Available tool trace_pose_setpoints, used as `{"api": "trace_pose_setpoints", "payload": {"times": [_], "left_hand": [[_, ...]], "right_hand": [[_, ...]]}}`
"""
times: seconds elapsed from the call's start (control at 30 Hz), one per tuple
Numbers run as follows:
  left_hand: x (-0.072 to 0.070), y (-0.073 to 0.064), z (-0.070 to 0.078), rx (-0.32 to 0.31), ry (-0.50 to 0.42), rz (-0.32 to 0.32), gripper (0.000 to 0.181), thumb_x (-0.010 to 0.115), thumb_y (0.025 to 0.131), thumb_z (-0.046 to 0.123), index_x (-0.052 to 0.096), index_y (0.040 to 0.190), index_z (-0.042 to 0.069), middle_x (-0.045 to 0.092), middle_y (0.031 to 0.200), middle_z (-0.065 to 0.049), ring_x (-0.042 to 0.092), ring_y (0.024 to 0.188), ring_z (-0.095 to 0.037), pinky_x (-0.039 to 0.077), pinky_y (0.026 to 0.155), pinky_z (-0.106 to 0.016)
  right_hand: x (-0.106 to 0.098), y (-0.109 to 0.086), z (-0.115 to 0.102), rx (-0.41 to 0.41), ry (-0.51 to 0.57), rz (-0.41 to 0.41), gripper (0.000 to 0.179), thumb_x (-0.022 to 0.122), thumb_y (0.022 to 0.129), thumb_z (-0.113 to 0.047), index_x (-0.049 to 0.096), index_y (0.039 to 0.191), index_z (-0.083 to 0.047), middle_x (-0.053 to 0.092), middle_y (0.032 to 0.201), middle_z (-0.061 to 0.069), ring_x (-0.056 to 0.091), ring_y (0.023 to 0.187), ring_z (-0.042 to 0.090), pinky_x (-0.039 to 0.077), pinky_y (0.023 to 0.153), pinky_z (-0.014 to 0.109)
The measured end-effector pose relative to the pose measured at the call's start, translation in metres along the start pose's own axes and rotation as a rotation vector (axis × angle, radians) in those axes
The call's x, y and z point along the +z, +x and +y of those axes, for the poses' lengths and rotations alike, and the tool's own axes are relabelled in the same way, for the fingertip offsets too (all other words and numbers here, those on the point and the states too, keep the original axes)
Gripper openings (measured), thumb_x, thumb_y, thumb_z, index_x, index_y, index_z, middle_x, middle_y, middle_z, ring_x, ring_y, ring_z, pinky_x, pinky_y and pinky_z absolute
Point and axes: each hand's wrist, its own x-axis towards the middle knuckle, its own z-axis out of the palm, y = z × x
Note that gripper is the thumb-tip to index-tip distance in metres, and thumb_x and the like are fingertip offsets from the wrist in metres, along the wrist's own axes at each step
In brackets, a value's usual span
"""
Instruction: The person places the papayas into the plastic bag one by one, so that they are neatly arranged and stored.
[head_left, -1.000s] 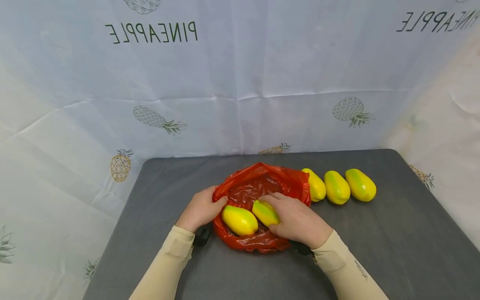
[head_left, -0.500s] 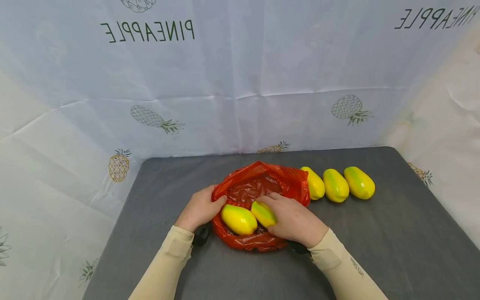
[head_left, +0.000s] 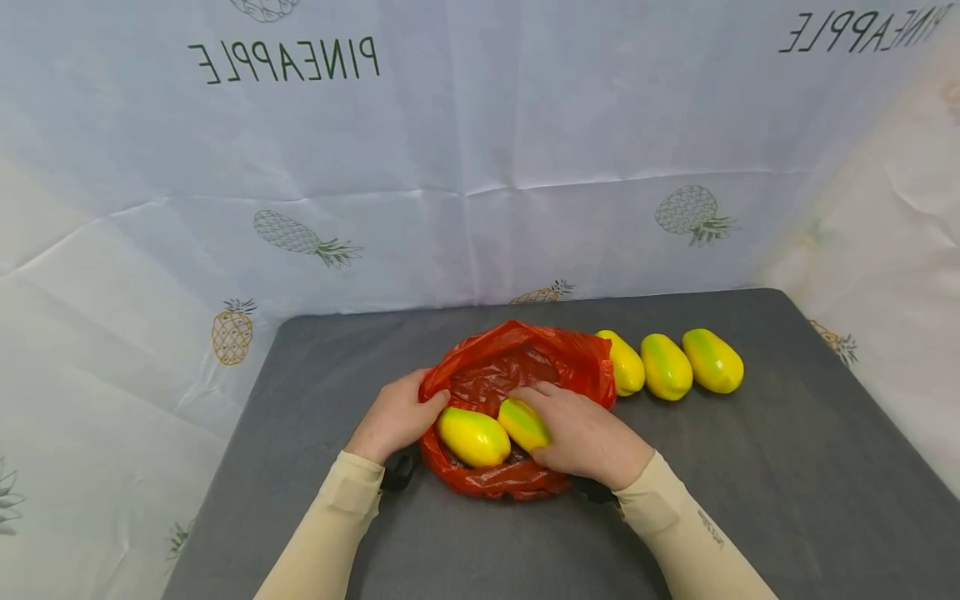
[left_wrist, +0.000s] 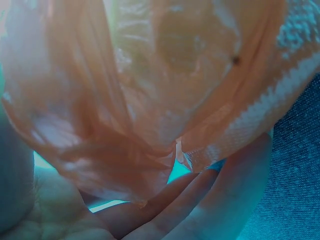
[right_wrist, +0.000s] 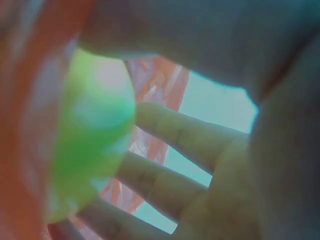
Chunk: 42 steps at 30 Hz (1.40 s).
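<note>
A red plastic bag (head_left: 510, 367) sits on the grey table with its mouth wide. My left hand (head_left: 393, 417) grips the bag's left rim, thumb over the edge; in the left wrist view its fingers lie against the outside of the thin plastic (left_wrist: 145, 100). Inside the bag, a yellow mango (head_left: 472, 437) rests on the left. Beside it, my right hand (head_left: 588, 433) holds a second mango (head_left: 522, 423), yellow with green. The right wrist view has fingertips touching this mango's side (right_wrist: 95, 135), with red plastic around it.
In a row right of the bag lie three more mangoes, the nearest (head_left: 626, 367) partly behind the bag, then the middle mango (head_left: 666, 367) and the far mango (head_left: 712, 360). A white pineapple-print cloth (head_left: 420, 250) hangs behind the grey table (head_left: 787, 467).
The whole head view has shifted slightly, so everything sits a little further left. Both hands keep their holds, and the mangoes stay in place.
</note>
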Motion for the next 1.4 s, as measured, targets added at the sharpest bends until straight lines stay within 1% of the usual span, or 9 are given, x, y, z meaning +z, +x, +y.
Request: {"api": "trace_pose_setpoints", "payload": {"times": [0.23, 0.43, 0.53, 0.63, 0.73, 0.87, 1.0, 1.2, 1.4], "left_hand": [[0.001, 0.001, 0.001, 0.01, 0.006, 0.004, 0.046, 0.067, 0.104, 0.033, 0.065, 0.143, 0.009, 0.077, 0.119, -0.009, 0.07, 0.084, -0.017, 0.065, 0.084, -0.039], [0.001, -0.002, 0.0, 0.012, 0.026, 0.014, 0.047, 0.067, 0.104, 0.034, 0.065, 0.144, 0.01, 0.076, 0.127, -0.009, 0.072, 0.094, -0.019, 0.065, 0.093, -0.045], [0.001, -0.002, -0.001, 0.008, 0.03, 0.015, 0.047, 0.067, 0.104, 0.035, 0.065, 0.145, 0.011, 0.076, 0.128, -0.009, 0.071, 0.096, -0.02, 0.064, 0.094, -0.046], [0.001, -0.003, -0.001, 0.005, 0.021, 0.011, 0.046, 0.067, 0.105, 0.035, 0.065, 0.144, 0.011, 0.076, 0.125, -0.009, 0.07, 0.091, -0.018, 0.065, 0.09, -0.043], [0.001, -0.003, 0.0, 0.001, 0.012, 0.006, 0.045, 0.067, 0.104, 0.035, 0.065, 0.143, 0.011, 0.076, 0.121, -0.008, 0.069, 0.085, -0.017, 0.065, 0.085, -0.039], [0.001, -0.004, 0.002, 0.001, 0.015, 0.003, 0.045, 0.068, 0.105, 0.035, 0.065, 0.143, 0.011, 0.076, 0.119, -0.008, 0.069, 0.083, -0.017, 0.065, 0.084, -0.039], [0.001, -0.004, 0.003, 0.0, 0.031, 0.004, 0.046, 0.068, 0.105, 0.035, 0.065, 0.143, 0.011, 0.076, 0.119, -0.009, 0.068, 0.083, -0.017, 0.064, 0.085, -0.039], [0.002, -0.004, 0.002, -0.011, 0.045, 0.004, 0.047, 0.067, 0.105, 0.035, 0.065, 0.143, 0.009, 0.076, 0.119, -0.009, 0.068, 0.084, -0.018, 0.064, 0.085, -0.04], [0.002, -0.002, 0.003, -0.012, 0.057, 0.004, 0.047, 0.067, 0.105, 0.036, 0.064, 0.143, 0.009, 0.076, 0.118, -0.01, 0.068, 0.083, -0.018, 0.064, 0.083, -0.039]], "right_hand": [[-0.016, -0.004, 0.007, -0.057, 0.008, 0.068, 0.072, 0.086, 0.091, -0.034, 0.058, 0.155, -0.019, 0.061, 0.155, 0.003, 0.063, 0.139, 0.027, 0.055, 0.114, 0.052], [-0.036, -0.011, 0.023, -0.106, 0.047, 0.22, 0.062, 0.08, 0.098, -0.035, 0.058, 0.154, -0.018, 0.063, 0.154, 0.004, 0.066, 0.136, 0.027, 0.057, 0.111, 0.053], [-0.048, -0.016, 0.036, -0.084, 0.084, 0.291, 0.059, 0.077, 0.1, -0.034, 0.059, 0.153, -0.016, 0.065, 0.152, 0.006, 0.067, 0.131, 0.029, 0.059, 0.107, 0.054], [-0.06, -0.023, 0.053, -0.029, 0.116, 0.351, 0.057, 0.076, 0.101, -0.032, 0.058, 0.153, -0.016, 0.065, 0.151, 0.009, 0.069, 0.128, 0.033, 0.06, 0.103, 0.057], [-0.071, -0.031, 0.074, 0.042, 0.134, 0.394, 0.057, 0.074, 0.102, -0.032, 0.057, 0.155, -0.016, 0.062, 0.154, 0.012, 0.067, 0.129, 0.038, 0.058, 0.105, 0.061], [-0.081, -0.043, 0.107, 0.135, 0.151, 0.444, 0.06, 0.069, 0.105, -0.037, 0.052, 0.159, -0.015, 0.058, 0.158, 0.017, 0.063, 0.134, 0.043, 0.053, 0.108, 0.066], [-0.084, -0.052, 0.139, 0.242, 0.154, 0.485, 0.065, 0.065, 0.107, -0.044, 0.049, 0.161, -0.012, 0.055, 0.159, 0.023, 0.059, 0.136, 0.049, 0.049, 0.109, 0.071], [-0.08, -0.059, 0.18, 0.375, 0.16, 0.474, 0.075, 0.058, 0.108, -0.05, 0.041, 0.165, -0.005, 0.048, 0.162, 0.032, 0.049, 0.141, 0.057, 0.042, 0.11, 0.076], [-0.074, -0.062, 0.202, 0.455, 0.159, 0.435, 0.084, 0.052, 0.108, -0.058, 0.035, 0.166, 0.001, 0.041, 0.163, 0.038, 0.044, 0.14, 0.062, 0.041, 0.108, 0.078]]}}
